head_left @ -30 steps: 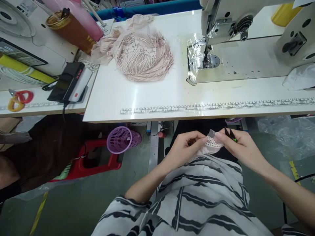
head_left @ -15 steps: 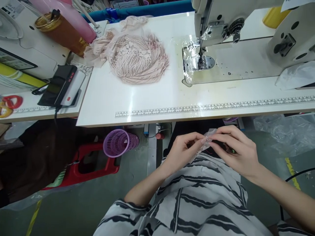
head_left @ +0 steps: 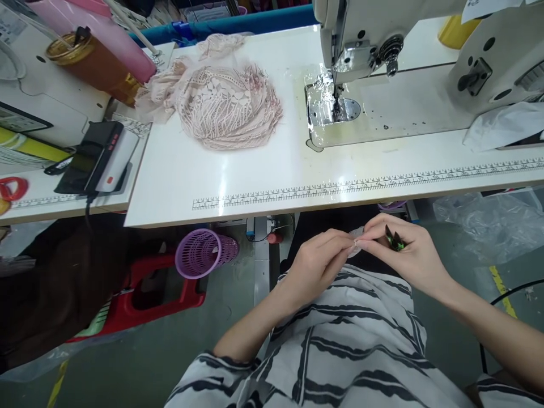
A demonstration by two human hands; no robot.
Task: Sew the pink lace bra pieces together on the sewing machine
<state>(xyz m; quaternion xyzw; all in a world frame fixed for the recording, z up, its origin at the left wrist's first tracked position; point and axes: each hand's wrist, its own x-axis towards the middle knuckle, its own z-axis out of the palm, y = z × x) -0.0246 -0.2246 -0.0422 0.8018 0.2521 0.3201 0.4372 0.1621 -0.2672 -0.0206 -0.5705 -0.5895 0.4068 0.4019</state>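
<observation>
A small scrap of sheer, whitish fabric [head_left: 355, 247] was held over the lap, just beyond a white blouse with dark stripes [head_left: 340, 334], mostly hidden by the fingers that gripped it. The fingers of the left hand [head_left: 317, 263] were closed on its near-left part, and the thumb and forefinger of the right hand [head_left: 408, 249] were pinched together on it, the two sets of fingertips almost meeting. Small dark-bladed snips with a green part [head_left: 394, 242] sat in the right palm, behind the pinching fingertips, points upward and apart from the fabric. The step in hand looked like close fingertip work on the scrap; whether it was being parted, straightened or picked at could not be told. The next move seemed to call for a steady left pinch and a small, careful shift of the right fingertips, with the snips clear of the cloth. Past the fingers ran the front edge of a glossy white counter [head_left: 170, 175] with a printed black ruler scale [head_left: 361, 185]. Farther ahead of them stood a white metal sewing machine [head_left: 399, 93], and ahead to their left lay a rounded heap of pale pink lace [head_left: 225, 107]. Left of the fingers, below the counter, was a purple perforated plastic basket [head_left: 198, 255].
</observation>
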